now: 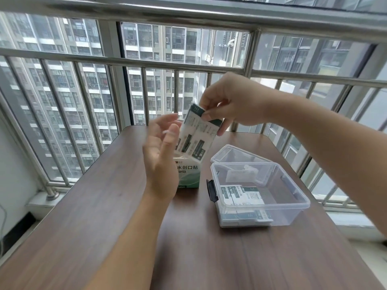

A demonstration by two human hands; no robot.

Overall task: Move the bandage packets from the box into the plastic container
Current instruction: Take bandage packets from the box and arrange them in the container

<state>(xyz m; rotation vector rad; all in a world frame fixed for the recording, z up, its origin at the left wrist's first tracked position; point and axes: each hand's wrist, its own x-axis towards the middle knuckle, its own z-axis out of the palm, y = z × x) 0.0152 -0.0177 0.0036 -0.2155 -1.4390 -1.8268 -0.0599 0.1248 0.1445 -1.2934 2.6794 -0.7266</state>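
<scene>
Right hand raised above the box, pinching the upper corner of a strip of bandage packets between thumb and fingers; the strip hangs tilted in the air, clear of the box opening. Left hand beside the strip, fingers straight and relaxed, palm turned toward the packets and holding nothing; whether its fingertips touch the strip cannot be told because of blur. The box stands upright on the wooden surface, just left of the clear plastic container, which is open, its lid lying behind it. Several packets already lie flat inside the container.

Risks, as judged: the grip is on 1 corner only, so the dangling strip may swing and slip free, landing on the surface short of the container. The strip appears to be several joined packets; it could catch on the container's near rim and fold rather than lie flat. A careless sweep of the left hand could tip the light box.
</scene>
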